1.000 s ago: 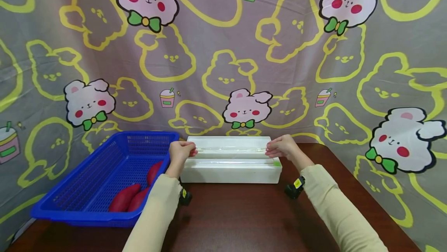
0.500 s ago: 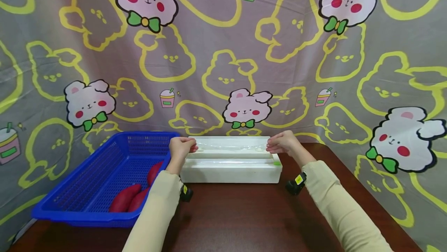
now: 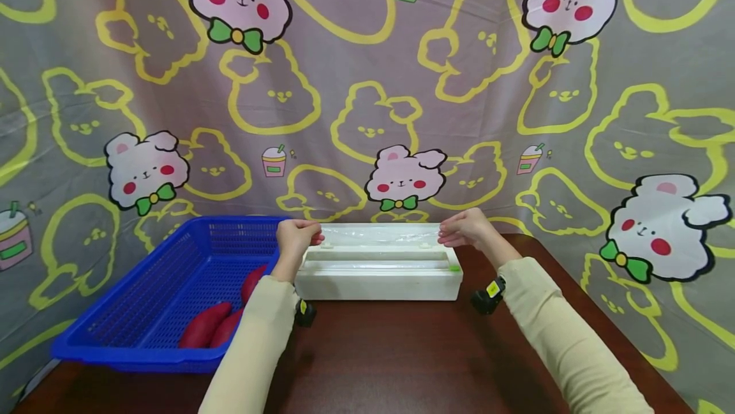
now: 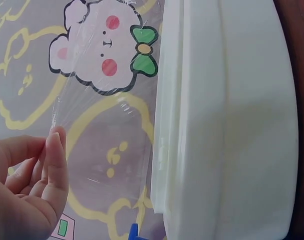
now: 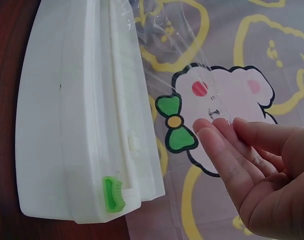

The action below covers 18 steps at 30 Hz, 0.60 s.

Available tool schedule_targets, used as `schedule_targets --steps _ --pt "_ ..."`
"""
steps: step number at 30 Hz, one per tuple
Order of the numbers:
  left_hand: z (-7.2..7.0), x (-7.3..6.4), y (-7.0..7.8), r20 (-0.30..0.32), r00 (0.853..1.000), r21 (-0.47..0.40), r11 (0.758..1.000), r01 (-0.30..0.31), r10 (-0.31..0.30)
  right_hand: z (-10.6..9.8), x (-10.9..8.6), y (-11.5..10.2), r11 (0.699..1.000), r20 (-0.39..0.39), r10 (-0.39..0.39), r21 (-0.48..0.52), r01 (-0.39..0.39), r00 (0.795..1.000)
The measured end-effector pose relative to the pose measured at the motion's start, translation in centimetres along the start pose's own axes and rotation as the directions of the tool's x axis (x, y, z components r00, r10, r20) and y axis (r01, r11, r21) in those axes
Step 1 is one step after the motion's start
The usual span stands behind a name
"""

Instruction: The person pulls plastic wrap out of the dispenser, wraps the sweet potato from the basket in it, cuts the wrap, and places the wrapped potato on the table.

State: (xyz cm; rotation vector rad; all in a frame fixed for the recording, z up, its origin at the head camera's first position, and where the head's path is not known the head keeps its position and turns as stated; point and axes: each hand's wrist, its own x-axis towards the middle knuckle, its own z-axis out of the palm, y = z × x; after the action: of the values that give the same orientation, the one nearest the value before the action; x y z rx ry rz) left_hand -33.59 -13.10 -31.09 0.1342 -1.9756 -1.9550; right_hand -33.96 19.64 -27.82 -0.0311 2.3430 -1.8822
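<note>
A long white cling film dispenser lies across the table with its lid tipped back. From it rises a thin clear sheet of cling film, creased toward its held corners. My left hand pinches the film's left corner between thumb and fingers, above the dispenser's left end. At the other end, my right hand pinches the right corner, its other fingers extended, as the right wrist view shows. A green slider sits at the dispenser's right end. Inside, the film roll is partly visible.
To the left stands a blue plastic basket with several red-skinned sweet potatoes in its near right corner. My left forearm passes over its right rim. A patterned cloth hangs behind the brown table.
Both hands have risen a little, and the cling film between them has come up off the dispenser. The grip at both corners stays the same; basket and dispenser have not moved.
</note>
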Motion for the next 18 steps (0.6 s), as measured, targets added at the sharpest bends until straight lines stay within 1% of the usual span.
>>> schedule_targets --steps 6,9,14,18 --pt "0.0 -0.2 0.6 -0.013 1.0 0.016 1.0 -0.008 0.008 -0.1 0.1 -0.2 1.0 0.015 -0.007 -0.001 0.007 1.0" --pt "0.1 -0.1 0.9 -0.012 1.0 -0.001 1.0 -0.015 0.015 -0.3 0.2 -0.4 1.0 0.019 -0.017 0.008 0.017 1.0" --pt "0.2 0.0 1.3 -0.016 1.0 -0.02 1.0 -0.009 0.009 -0.4 0.2 -0.8 0.999 0.031 -0.029 0.028 0.028 0.999" --pt "0.1 0.1 1.6 -0.011 1.0 -0.026 0.999 -0.019 0.018 -0.5 0.0 -1.2 0.999 0.029 -0.031 0.018 0.03 0.999"
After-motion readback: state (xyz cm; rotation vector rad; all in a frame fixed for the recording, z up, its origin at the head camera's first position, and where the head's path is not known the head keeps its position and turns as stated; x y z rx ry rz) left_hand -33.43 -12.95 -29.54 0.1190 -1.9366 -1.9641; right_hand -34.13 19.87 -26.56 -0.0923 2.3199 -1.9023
